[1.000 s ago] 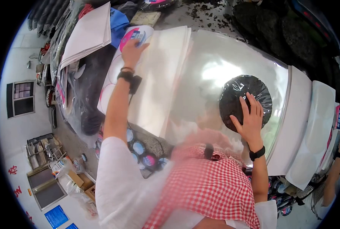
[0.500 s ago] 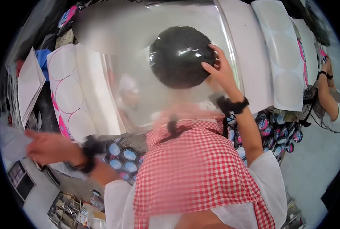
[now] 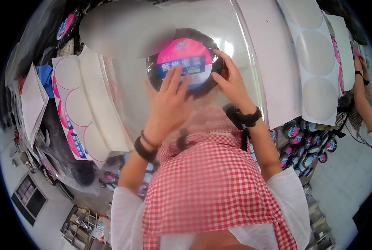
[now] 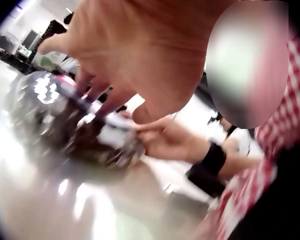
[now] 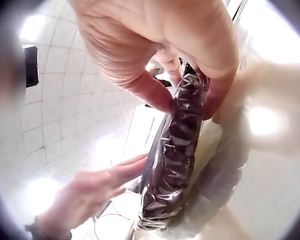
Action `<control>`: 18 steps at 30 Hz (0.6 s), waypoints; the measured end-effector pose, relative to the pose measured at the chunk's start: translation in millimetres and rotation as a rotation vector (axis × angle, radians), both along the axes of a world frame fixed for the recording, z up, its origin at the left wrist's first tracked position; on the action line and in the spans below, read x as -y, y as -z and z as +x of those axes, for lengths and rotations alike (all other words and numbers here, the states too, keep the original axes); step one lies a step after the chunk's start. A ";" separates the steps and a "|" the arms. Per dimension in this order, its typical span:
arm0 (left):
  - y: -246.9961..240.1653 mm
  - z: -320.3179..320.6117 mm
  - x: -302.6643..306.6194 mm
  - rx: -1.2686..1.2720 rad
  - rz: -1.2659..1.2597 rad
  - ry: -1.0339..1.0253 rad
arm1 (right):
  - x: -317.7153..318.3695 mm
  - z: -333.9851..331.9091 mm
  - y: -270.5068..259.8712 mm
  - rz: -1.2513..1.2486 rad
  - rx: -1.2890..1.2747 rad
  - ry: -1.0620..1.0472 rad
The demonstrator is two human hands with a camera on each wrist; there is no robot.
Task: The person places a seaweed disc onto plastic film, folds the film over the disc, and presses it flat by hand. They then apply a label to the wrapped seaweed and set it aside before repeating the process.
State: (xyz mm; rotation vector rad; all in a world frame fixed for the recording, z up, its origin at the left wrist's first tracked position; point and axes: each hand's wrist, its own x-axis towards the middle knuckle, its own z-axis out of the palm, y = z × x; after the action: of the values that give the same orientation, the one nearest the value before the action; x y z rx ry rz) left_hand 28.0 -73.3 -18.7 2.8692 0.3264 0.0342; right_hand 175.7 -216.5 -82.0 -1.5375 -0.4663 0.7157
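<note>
At the right wrist we see the right hand [image 5: 165,37] pinch the seaweed pack [image 5: 167,160]; only overhead do we read its label [image 3: 184,60], partly beneath the straight-fingered left hand [image 3: 169,104].

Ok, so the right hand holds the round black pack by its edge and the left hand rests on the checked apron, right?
Not quite: the head view shows the left hand over the pink-and-blue label, not on the checked apron. The right hand does hold the round black pack by its edge.
</note>
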 end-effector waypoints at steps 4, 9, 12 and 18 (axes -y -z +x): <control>29.3 54.8 -20.1 0.145 0.115 0.287 | 3.8 4.4 1.4 0.026 -0.084 -0.020; 78.0 21.3 -113.9 0.141 -0.377 -0.255 | -3.9 3.1 -11.2 -0.128 -0.119 -0.042; 25.9 -7.8 -102.1 0.437 -1.376 -0.396 | -11.3 -4.3 -44.4 0.049 0.139 -0.139; -125.8 -142.0 -126.7 1.404 -2.329 1.408 | -18.7 58.0 -122.6 0.194 0.077 -0.137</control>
State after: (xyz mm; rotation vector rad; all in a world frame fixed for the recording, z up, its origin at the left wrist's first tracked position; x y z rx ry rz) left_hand -114.1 53.4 107.1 -0.0239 -1.0629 0.6594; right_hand 233.7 -197.8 40.6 -1.3637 -0.6842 0.6969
